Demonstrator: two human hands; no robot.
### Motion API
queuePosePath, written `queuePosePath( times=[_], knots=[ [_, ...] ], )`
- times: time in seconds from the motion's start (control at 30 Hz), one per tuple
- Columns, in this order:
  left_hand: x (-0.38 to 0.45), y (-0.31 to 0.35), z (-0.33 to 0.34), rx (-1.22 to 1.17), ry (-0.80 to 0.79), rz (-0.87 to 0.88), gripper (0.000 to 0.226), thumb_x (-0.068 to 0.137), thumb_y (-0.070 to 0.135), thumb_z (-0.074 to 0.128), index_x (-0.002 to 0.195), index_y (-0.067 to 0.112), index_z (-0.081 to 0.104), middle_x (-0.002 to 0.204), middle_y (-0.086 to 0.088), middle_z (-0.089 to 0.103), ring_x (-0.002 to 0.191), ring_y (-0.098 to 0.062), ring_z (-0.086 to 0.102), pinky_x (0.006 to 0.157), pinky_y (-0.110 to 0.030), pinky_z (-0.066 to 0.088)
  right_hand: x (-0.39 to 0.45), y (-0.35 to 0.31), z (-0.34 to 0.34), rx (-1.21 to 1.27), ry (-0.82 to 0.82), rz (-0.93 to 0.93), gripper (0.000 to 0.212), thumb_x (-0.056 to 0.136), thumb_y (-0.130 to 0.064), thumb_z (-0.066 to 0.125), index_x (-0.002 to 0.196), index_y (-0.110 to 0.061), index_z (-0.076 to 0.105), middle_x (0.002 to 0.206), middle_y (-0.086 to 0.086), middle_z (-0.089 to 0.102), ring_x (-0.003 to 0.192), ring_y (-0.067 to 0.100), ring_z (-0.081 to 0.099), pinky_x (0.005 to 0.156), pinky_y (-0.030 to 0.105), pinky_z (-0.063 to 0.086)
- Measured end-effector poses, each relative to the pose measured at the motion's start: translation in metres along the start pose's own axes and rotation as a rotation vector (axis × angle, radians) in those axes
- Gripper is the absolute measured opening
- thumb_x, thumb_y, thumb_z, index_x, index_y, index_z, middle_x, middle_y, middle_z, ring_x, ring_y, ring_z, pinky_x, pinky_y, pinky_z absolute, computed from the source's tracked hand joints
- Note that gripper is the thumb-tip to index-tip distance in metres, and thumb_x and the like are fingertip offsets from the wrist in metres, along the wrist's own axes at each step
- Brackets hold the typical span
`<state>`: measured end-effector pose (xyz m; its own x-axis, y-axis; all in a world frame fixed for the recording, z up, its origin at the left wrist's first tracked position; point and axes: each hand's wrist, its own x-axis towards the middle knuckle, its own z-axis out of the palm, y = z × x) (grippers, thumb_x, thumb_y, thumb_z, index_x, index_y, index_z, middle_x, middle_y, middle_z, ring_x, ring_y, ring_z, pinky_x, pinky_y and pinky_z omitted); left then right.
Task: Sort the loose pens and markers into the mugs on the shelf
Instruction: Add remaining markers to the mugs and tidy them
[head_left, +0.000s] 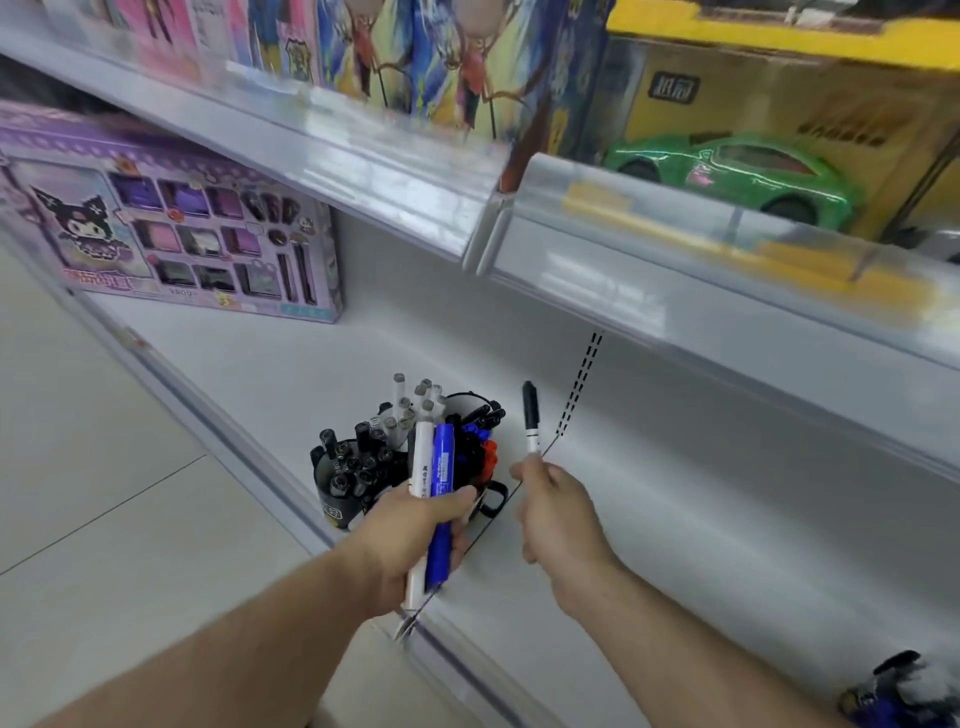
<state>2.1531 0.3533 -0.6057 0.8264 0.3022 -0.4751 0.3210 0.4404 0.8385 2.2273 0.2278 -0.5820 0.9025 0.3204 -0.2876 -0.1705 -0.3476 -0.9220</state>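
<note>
Pens and markers fill a cluster of black mugs (337, 493) near the front edge of the white shelf (675, 519). The nearest mug, at about 9 o'clock in the cluster, holds black-capped markers; behind it stand white pens with grey ends, and at 3 o'clock blue and red caps show among black ones. How many mugs stand there cannot be told, since the left hand covers part of them.

The left hand (415, 540) is curled round two markers, a white one (422, 457) and a blue one (443, 457), side by side and nearly upright, their tops in front of the mugs.

The right hand (556, 514), at 3 o'clock of the mugs, pinches the lower end of a slim marker (531, 421), white with a black cap, held upright with the cap at 12 o'clock.

On the same shelf, at 10 o'clock from the mugs, stands a purple gift box (171, 228). On the shelf above, at 1 o'clock, sits a green toy car (737, 171) in a yellow box.
</note>
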Motion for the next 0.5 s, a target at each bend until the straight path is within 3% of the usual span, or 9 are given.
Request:
queuePosePath(
  times=[0.07, 0.13, 0.27, 0.33, 0.37, 0.43, 0.5],
  knots=[
    [0.002, 0.01, 0.01, -0.034, 0.006, 0.039, 0.028, 0.084, 0.023, 0.071, 0.083, 0.003, 0.052, 0.061, -0.013, 0.052, 0.048, -0.021, 0.049, 0.045, -0.027, 0.046, -0.008, 0.0, 0.012, -0.112, -0.156, -0.1, 0.026, 0.1, -0.017, 0.04, 0.082, -0.015, 0.058, 0.064, -0.003, 0.048, 0.059, 0.014, 0.042, 0.054, 0.024, 0.036],
    [0.007, 0.016, 0.014, -0.046, 0.04, 0.049, 0.029, 0.077, 0.025, 0.076, 0.087, 0.003, 0.062, 0.069, -0.015, 0.062, 0.061, -0.025, 0.06, 0.056, -0.032, 0.053, -0.012, -0.001, 0.021, -0.264, -0.256, -0.193, 0.03, 0.1, -0.01, 0.038, 0.082, -0.025, 0.056, 0.07, -0.006, 0.054, 0.058, 0.007, 0.046, 0.051, 0.016, 0.037],
    [0.023, 0.033, 0.005, -0.069, 0.122, -0.021, 0.021, 0.082, 0.011, 0.075, 0.097, 0.001, 0.066, 0.079, -0.017, 0.065, 0.068, -0.027, 0.063, 0.062, -0.034, 0.055, -0.003, -0.012, 0.019, -0.33, -0.372, -0.26, 0.023, 0.1, -0.02, 0.045, 0.086, -0.032, 0.059, 0.066, -0.011, 0.055, 0.054, 0.003, 0.043, 0.054, 0.019, 0.036],
    [0.036, 0.052, -0.003, -0.028, 0.133, -0.025, 0.017, 0.083, 0.012, 0.072, 0.094, 0.002, 0.065, 0.076, -0.017, 0.063, 0.064, -0.026, 0.061, 0.059, -0.034, 0.054, 0.019, -0.017, 0.011, -0.316, -0.29, -0.268, 0.026, 0.097, -0.019, 0.048, 0.094, -0.037, 0.067, 0.059, -0.016, 0.057, 0.055, 0.0, 0.048, 0.055, 0.015, 0.037],
    [0.043, 0.064, -0.008, -0.004, 0.132, -0.005, 0.013, 0.084, 0.013, 0.069, 0.091, 0.003, 0.065, 0.073, -0.015, 0.064, 0.062, -0.025, 0.061, 0.058, -0.034, 0.054, 0.037, -0.015, 0.006, -0.319, -0.182, -0.267, 0.026, 0.095, -0.017, 0.049, 0.096, -0.031, 0.071, 0.061, -0.016, 0.058, 0.06, -0.001, 0.053, 0.057, 0.014, 0.04],
    [0.058, 0.092, -0.02, 0.024, 0.116, 0.048, 0.007, 0.086, 0.012, 0.065, 0.085, 0.004, 0.066, 0.069, -0.012, 0.066, 0.063, -0.024, 0.062, 0.063, -0.035, 0.054, 0.077, -0.009, -0.004, -0.332, 0.018, -0.222, 0.026, 0.095, -0.016, 0.049, 0.098, -0.022, 0.073, 0.08, -0.014, 0.064, 0.084, 0.009, 0.063, 0.075, 0.02, 0.048],
    [0.069, 0.115, -0.034, 0.053, 0.113, 0.098, 0.007, 0.088, 0.009, 0.062, 0.084, 0.004, 0.065, 0.068, -0.012, 0.066, 0.059, -0.024, 0.061, 0.061, -0.033, 0.053, 0.119, 0.002, -0.011, -0.403, 0.077, -0.149, 0.026, 0.097, -0.016, 0.046, 0.104, -0.022, 0.071, 0.102, -0.007, 0.067, 0.102, 0.016, 0.061, 0.086, 0.026, 0.046]
  ],
)
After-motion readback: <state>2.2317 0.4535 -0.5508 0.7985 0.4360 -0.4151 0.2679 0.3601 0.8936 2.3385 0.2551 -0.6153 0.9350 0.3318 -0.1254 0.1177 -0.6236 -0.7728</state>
